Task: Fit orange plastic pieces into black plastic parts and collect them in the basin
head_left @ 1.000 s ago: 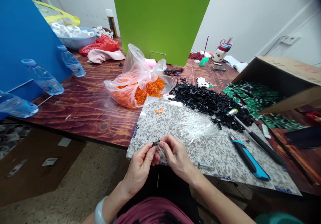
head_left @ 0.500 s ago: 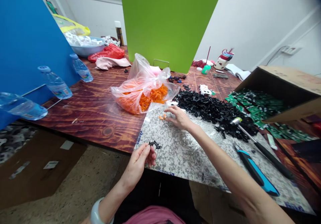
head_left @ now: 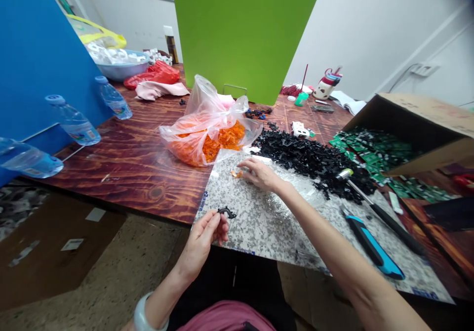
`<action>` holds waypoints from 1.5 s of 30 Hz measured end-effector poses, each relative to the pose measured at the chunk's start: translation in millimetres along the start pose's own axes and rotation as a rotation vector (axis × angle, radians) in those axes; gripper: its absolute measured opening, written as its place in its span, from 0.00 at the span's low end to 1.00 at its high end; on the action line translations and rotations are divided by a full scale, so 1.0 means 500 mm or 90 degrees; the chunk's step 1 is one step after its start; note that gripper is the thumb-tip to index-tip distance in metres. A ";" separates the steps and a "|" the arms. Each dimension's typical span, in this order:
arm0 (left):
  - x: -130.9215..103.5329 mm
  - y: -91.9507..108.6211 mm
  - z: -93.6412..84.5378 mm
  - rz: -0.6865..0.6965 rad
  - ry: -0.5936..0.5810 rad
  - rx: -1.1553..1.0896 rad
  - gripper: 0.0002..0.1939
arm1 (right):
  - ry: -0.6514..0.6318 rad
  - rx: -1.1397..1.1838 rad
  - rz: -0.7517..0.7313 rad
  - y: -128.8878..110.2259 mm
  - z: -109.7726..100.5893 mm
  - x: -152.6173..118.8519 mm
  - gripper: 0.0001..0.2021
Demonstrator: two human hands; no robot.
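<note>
My left hand (head_left: 205, 234) pinches a small curved black plastic part (head_left: 226, 212) between thumb and fingers, over the near left edge of a grey speckled board (head_left: 252, 222). My right hand (head_left: 261, 174) is stretched out above the far left part of that board, its fingers bent and apart. Right at its fingertips lie small orange plastic pieces (head_left: 236, 173); whether a finger touches them I cannot tell. Just beyond, a clear bag (head_left: 192, 128) full of orange pieces slumps on the wooden table.
A heap of black plastic parts (head_left: 296, 150) spreads beyond clear plastic pieces (head_left: 292, 197). On the right are a hammer (head_left: 392, 225), blue-handled nippers (head_left: 374, 247) and a cardboard box (head_left: 425, 116) spilling green circuit boards (head_left: 374, 148). Water bottles (head_left: 74, 123) stand at left.
My right hand stays by the orange pieces, its fingers a little closer over them. My left hand keeps hold of the black part. The whole view has shifted slightly.
</note>
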State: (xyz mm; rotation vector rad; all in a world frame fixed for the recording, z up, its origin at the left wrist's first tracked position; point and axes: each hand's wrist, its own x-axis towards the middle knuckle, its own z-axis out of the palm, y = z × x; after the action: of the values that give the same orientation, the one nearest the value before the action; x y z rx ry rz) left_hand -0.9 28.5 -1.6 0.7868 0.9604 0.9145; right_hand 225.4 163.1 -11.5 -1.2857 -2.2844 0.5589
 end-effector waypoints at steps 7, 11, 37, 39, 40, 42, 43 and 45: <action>-0.003 -0.006 -0.005 0.003 -0.003 -0.018 0.14 | -0.012 0.066 0.018 -0.010 -0.001 0.015 0.06; -0.005 -0.009 -0.009 0.023 0.003 -0.020 0.14 | -0.001 0.148 0.079 -0.056 -0.001 -0.018 0.14; 0.017 -0.042 0.038 0.049 0.034 0.016 0.16 | 0.173 0.331 0.217 -0.194 0.062 -0.181 0.07; 0.018 -0.044 0.038 0.051 0.029 0.024 0.16 | 0.192 0.294 0.205 -0.200 0.055 -0.186 0.07; 0.017 -0.045 0.039 0.054 0.024 0.027 0.16 | 0.204 0.270 0.196 -0.204 0.052 -0.188 0.07; 0.016 -0.046 0.040 0.064 0.007 0.039 0.15 | 0.228 0.209 0.162 -0.212 0.048 -0.192 0.07; 0.015 -0.045 0.041 0.071 -0.005 0.047 0.14 | 0.241 0.177 0.140 -0.216 0.047 -0.194 0.07; 0.011 -0.045 0.043 0.085 -0.029 0.062 0.13 | 0.264 0.132 0.101 -0.222 0.048 -0.196 0.08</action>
State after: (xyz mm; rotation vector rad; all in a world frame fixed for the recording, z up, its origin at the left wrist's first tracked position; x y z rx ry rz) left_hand 26.4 21.0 -14.8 0.9604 0.9264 0.9657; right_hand 180.9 21.4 11.3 -1.3412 -1.7532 0.5112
